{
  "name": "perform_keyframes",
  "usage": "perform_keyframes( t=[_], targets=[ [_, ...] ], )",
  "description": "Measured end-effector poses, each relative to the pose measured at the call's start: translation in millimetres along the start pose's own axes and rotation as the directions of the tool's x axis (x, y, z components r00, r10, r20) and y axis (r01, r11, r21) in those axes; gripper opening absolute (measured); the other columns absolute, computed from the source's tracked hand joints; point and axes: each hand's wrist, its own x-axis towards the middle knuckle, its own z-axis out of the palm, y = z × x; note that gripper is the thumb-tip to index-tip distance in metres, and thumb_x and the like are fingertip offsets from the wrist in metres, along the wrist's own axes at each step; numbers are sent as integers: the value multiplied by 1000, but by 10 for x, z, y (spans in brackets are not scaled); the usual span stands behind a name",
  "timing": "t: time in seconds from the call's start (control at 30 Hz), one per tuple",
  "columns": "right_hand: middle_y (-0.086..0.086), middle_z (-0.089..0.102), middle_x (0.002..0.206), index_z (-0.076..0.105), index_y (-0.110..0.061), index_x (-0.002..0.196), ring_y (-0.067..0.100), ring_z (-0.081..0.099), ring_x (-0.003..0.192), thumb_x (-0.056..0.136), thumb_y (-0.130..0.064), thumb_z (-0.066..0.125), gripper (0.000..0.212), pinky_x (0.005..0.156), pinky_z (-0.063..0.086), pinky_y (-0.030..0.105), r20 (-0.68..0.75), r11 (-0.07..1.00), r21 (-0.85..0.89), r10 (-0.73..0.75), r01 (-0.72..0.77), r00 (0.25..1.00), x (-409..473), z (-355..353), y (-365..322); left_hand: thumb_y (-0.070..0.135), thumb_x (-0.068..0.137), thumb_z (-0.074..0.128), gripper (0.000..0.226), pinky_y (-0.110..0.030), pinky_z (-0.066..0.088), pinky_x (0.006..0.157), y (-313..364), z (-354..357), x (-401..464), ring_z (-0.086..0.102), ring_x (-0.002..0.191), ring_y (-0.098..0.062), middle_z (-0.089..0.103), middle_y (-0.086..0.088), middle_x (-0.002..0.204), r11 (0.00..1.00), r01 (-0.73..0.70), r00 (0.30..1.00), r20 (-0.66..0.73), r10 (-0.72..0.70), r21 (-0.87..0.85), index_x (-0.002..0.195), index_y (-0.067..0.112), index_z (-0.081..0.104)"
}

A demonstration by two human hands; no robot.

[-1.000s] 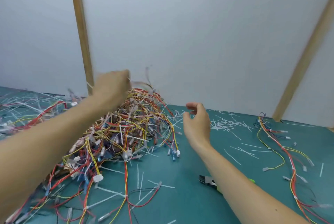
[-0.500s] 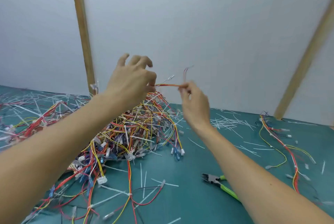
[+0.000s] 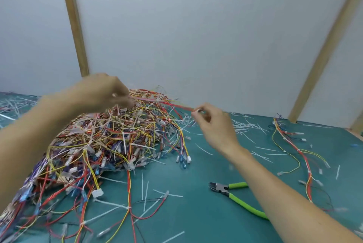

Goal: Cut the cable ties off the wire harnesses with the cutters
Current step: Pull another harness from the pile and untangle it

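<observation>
A: Left hand [image 3: 102, 93] blurred, over the top of the harness pile [image 3: 110, 140]; fingers curled down onto one end of a red wire harness [image 3: 172, 105], apparently pinching it. Exact hold hard to read through the blur.

B: Noted. To its right, harness drawn taut across the gap, just above the crown of the pile. White cable tie [image 3: 158, 99] visible partway along, nearer the left hand.

A: Right hand [image 3: 214, 125] next: thumb and forefinger pinched on the other end of the harness, at a small white connector. Remaining fingers loosely curled, holding nothing else.

B: Cutters [image 3: 235, 193] lying on the desk [image 3: 196, 223] below and toward the body from the right hand, jaws pointing left, green handles partly under the right forearm. Untouched.

A: Judgement: step in hand is separating one harness from the tangle. Best done with a steady, gentle pull, keeping tension so neighbouring wires fall away instead of lifting along.

B: Agreed. Then keep the left-hand hold, free the right for the cutters, nip the tie only, blades kept off the insulation.

A: Further right of the right hand: cut tie scraps [image 3: 245, 127] scattered on the desk, and a finished-looking harness [image 3: 298, 150] laid out well apart.
</observation>
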Motion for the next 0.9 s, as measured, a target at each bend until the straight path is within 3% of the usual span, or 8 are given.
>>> perform_keyframes(
  t=[0.07, 0.13, 0.33, 0.4, 0.53, 0.63, 0.77, 0.9],
  targets=[
    [-11, 57, 57, 71, -33, 94, 12, 50, 54, 99, -35, 66, 7, 59, 42, 33, 166, 990, 136, -53, 30, 985, -105, 182, -231, 65, 95, 39, 56, -43, 52, 78, -30, -73, -21, 62, 72, -28, 71, -2, 79, 998, 45, 907, -419, -23, 41, 81, 21, 70],
    [-15, 56, 55, 68, -32, 97, 11, 45, 49, 102, -29, 61, 9, 51, 39, 29, 142, 915, 399, -124, 58, 982, -106, 281, -504, 44, 105, 44, 42, -47, 43, 82, 108, -83, -59, 59, 82, -38, 68, -12, 87, 994, 61, 654, -756, 26, 87, 87, 13, 66],
    [-9, 44, 54, 63, -18, 91, 11, 40, 48, 108, -17, 50, 21, 48, 32, 29, -242, 808, 586, 110, 55, 964, 78, 104, -660, 36, 101, 48, 35, -49, 44, 79, 247, -112, -23, 59, 97, -36, 67, -10, 102, 998, -57, 587, -809, 29, -5, 98, 13, 74],
    [-5, 50, 59, 59, -19, 90, 16, 46, 54, 107, -20, 49, 20, 49, 37, 30, -366, 807, 590, 250, 16, 896, 113, -8, -509, 41, 101, 51, 35, -44, 43, 80, 411, 10, -4, 63, 91, -31, 69, -4, 98, 952, -252, 674, -673, 303, 176, 97, 16, 76],
    [1, 69, 110, 64, -20, 114, 19, 61, 89, 95, -11, 57, 22, 72, 50, 23, -187, 809, 400, 532, -431, 826, 173, -228, -78, 50, 97, 58, 32, -38, 49, 81, 328, 231, 147, 63, 92, -25, 68, -1, 102, 990, -138, 957, -251, 144, 40, 96, 24, 78],
    [0, 51, 145, 47, -22, 143, 18, 48, 130, 88, -7, 59, 58, 108, 37, 32, -300, 976, 41, 218, -216, 929, 24, -174, -124, 54, 96, 58, 42, -39, 55, 75, 370, 496, 144, 64, 76, -23, 69, -1, 81, 961, -220, 963, 195, 186, 168, 81, 16, 69],
    [3, 63, 136, 35, -32, 151, 25, 60, 121, 88, -21, 62, 69, 95, 47, 38, 350, 997, -48, -44, 65, 936, -70, 335, -552, 49, 95, 61, 34, -37, 52, 74, 486, 596, 173, 65, 84, -25, 70, -2, 89, 935, -315, 944, 159, 290, 165, 89, 17, 73],
    [2, 75, 106, 51, -34, 135, 32, 65, 103, 102, -40, 53, 34, 79, 49, 42, 357, 983, -111, -100, 148, 929, -120, 685, -720, 39, 92, 68, 21, -36, 52, 84, 265, 453, -26, 61, 92, -12, 67, 10, 102, 945, -322, 946, 57, 319, 51, 108, 26, 72]
  ],
)
